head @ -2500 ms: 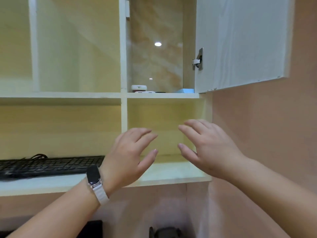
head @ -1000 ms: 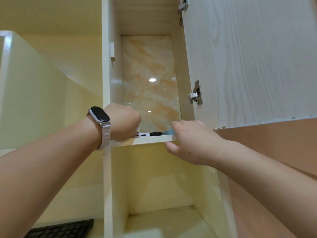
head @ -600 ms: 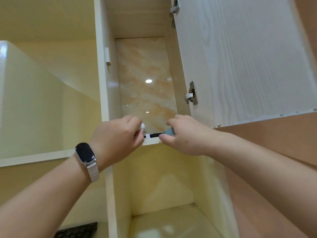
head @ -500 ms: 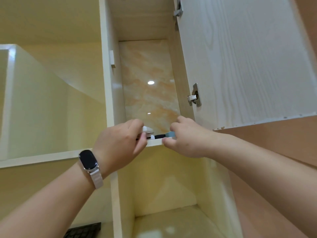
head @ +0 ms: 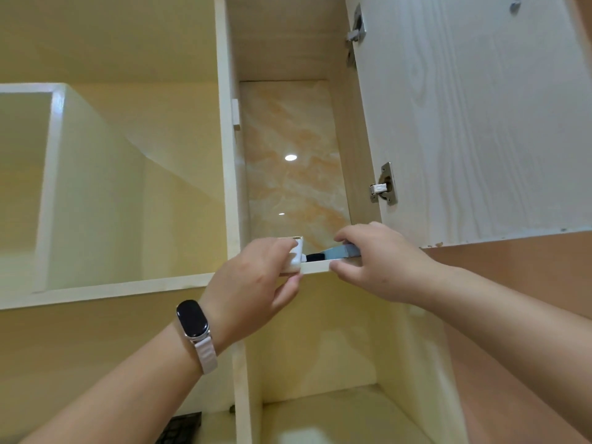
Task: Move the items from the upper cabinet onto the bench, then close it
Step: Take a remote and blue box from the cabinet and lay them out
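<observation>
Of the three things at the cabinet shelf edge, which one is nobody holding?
The small black item, lying on the shelf between the hands. The left hand grips the white one; the right hand pinches the flat blue one.

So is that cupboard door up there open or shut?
Open. The door stands out on its hinges, and the marbled back wall inside shows.
</observation>
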`<state>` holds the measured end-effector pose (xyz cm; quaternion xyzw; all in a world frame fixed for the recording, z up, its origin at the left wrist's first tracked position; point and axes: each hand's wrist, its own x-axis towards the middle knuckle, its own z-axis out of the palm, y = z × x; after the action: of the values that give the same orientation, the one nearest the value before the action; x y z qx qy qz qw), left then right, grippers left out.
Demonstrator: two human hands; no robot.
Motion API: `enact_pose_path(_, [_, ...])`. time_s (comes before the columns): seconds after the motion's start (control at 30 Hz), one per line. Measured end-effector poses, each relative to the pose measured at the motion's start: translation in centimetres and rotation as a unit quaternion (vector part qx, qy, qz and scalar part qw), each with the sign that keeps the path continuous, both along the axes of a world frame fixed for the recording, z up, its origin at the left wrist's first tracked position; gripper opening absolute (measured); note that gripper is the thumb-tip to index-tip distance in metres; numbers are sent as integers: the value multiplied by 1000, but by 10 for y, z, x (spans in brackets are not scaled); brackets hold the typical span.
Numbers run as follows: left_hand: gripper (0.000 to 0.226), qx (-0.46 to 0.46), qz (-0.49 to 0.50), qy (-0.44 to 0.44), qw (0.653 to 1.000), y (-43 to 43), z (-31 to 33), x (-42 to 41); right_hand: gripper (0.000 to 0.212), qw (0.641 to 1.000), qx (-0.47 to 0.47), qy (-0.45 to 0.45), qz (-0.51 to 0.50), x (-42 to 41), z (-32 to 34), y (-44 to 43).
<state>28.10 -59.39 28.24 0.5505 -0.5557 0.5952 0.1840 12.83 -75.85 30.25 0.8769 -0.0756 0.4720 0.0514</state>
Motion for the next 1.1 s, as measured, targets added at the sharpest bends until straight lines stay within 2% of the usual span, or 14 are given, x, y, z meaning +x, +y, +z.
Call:
enact_pose_path(0.1, [40,0,-11,4,1000,1,2,2,29,999,-41,-29,-2,-2,-5,-3])
enact_pose_path(0.2, [21,-42,-2,-20,999,4,3,-4,19,993,-80,-84,5,-5,-11,-2])
enact_pose_path(0.3, [14,-82,-9,-54,995,13,2,-7,20,984,-112,-136,-5,-8,-21,-1])
enact_pose_path(0.4, [16,-103,-31,-49,993,21,-1,-6,25,978,-101,-184,-12,-13,-31,0])
enact_pose_path(0.63, [23,-135,-33,9,990,42,-11,-11,39,970,-18,-237,-55,-21,-54,7])
enact_pose_path(0.83, [19,-151,-8,29,988,62,-36,-10,36,961,132,-242,-32,-19,-75,19])
enact_pose_path(1.0, [23,-139,-2,128,982,56,-52,-14,41,951,208,-228,9,-19,-88,24])
enact_pose_path(1.1, [17,-143,-1,199,969,50,-58,-25,34,945,239,-218,49,-25,-91,26])
